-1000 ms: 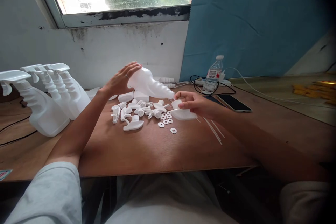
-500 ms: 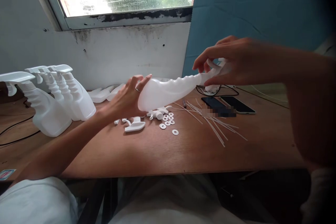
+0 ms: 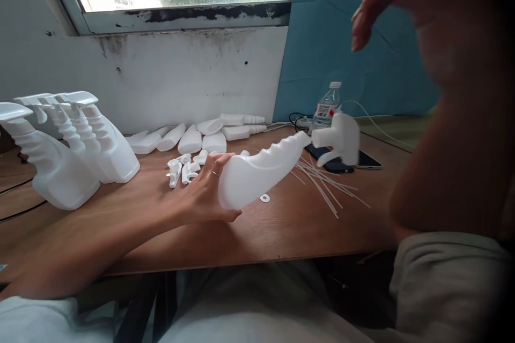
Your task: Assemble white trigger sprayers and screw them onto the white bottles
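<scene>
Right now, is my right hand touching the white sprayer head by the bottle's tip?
Apart. In the head view, the blue sheet shows plainly between the right hand and the sprayer head.

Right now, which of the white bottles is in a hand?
The tilted bottle, gripped near its base by the left hand. The standing bottles at left and the lying bottles by the wall are unheld.

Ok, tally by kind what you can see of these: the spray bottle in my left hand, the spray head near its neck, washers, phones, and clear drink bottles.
Spray bottle in left hand: 1
Spray head: 1
Visible washer: 1
Phones: 2
Clear drink bottle: 1
Total: 6
</scene>
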Tool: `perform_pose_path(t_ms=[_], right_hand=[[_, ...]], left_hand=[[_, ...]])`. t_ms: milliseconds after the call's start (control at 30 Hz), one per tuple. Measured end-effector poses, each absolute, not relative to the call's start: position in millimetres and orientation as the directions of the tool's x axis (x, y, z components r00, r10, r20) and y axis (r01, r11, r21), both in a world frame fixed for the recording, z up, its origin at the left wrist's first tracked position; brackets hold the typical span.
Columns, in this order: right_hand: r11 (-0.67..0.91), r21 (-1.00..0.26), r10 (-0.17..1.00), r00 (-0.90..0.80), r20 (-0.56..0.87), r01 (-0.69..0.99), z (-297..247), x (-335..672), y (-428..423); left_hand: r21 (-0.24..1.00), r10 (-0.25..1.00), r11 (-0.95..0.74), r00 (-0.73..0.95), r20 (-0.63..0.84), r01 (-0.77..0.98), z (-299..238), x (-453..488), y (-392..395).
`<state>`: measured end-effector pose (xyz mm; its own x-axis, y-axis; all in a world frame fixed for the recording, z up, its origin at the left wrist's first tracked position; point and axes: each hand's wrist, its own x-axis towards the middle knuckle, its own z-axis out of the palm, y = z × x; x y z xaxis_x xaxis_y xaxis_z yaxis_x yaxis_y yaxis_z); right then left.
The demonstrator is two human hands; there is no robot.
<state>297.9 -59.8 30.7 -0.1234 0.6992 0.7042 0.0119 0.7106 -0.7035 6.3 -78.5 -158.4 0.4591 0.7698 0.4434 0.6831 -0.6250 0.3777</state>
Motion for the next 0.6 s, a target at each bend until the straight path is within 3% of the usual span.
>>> perform_pose_path(t_ms=[67, 100, 167, 233, 333, 400, 467, 600], right_hand=[[0.890, -0.401, 0.444, -0.216, 0.870, 0.216, 19.2, 307.4, -49.6], [0.897, -0.301, 0.387, -0.245, 0.889, 0.324, 11.7, 311.4, -47.4], [0.809, -0.265, 0.415, -0.192, 0.889, 0.525, -6.0, 318.8, -49.5], [0.698, -0.326, 0.439, -0.021, 0.898, 0.638, -25.3, 325.1, -58.0], [0.589, -0.566, 0.600, 0.156, 0.784, 0.577, -51.1, 328.5, -71.0], [0.534, -0.675, 0.760, 0.061, 0.647, 0.510, -61.9, 323.9, -72.9], [0.503, -0.717, 0.845, -0.101, 0.525, 0.482, -66.4, 313.2, -67.9], [0.590, -0.767, 0.807, -0.229, 0.545, 0.252, -64.5, 282.9, -48.7]], left_hand=[[0.392, 0.790, -0.605, 0.460, 0.406, 0.693, -160.8, 6.2, -78.6], [0.397, 0.795, -0.597, 0.453, 0.403, 0.697, -162.2, 6.3, -78.4], [0.414, 0.801, -0.588, 0.430, 0.416, 0.695, -165.6, 7.3, -77.6], [0.458, 0.811, -0.575, 0.397, 0.431, 0.678, -170.0, 9.8, -76.5], [0.578, 0.831, -0.554, 0.349, 0.433, 0.600, -176.8, 16.9, -77.4], [0.660, 0.846, -0.533, 0.328, 0.421, 0.529, -181.3, 22.3, -80.6], [0.712, 0.861, -0.509, 0.296, 0.413, 0.484, -185.9, 26.8, -84.6], [0.730, 0.867, -0.499, 0.253, 0.430, 0.467, -195.8, 31.5, -89.9]])
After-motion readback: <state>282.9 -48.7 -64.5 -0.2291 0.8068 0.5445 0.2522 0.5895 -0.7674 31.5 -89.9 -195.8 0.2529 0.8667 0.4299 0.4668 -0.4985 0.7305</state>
